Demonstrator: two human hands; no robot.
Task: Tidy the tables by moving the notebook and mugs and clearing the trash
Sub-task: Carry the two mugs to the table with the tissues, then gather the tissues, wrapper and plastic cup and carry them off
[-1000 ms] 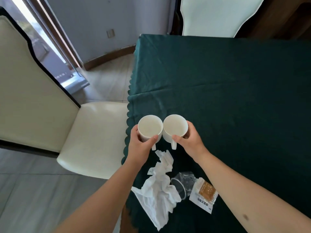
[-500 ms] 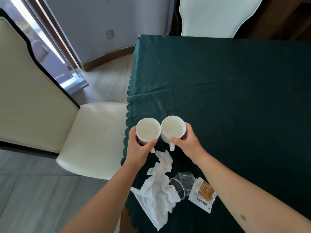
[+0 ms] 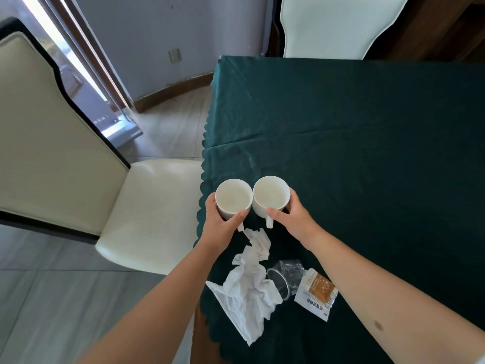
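Two empty white mugs sit side by side, rims touching, near the left edge of the dark green tablecloth (image 3: 367, 143). My left hand (image 3: 220, 227) wraps around the left mug (image 3: 233, 197). My right hand (image 3: 294, 219) grips the right mug (image 3: 270, 195). Both handles point toward me. Closer to me lie the trash items: crumpled white tissue (image 3: 246, 287), a tipped clear plastic cup (image 3: 286, 278), and a snack wrapper (image 3: 316, 294). No notebook is in view.
A cream upholstered chair (image 3: 136, 206) stands left of the table, its seat close to the cloth's scalloped edge. Another pale chair back (image 3: 333, 24) is at the far end. Grey tiled floor (image 3: 39, 298) lies to the left.
Both mugs, held in my hands, have shifted slightly to the left toward the table's edge. The trash has not moved.
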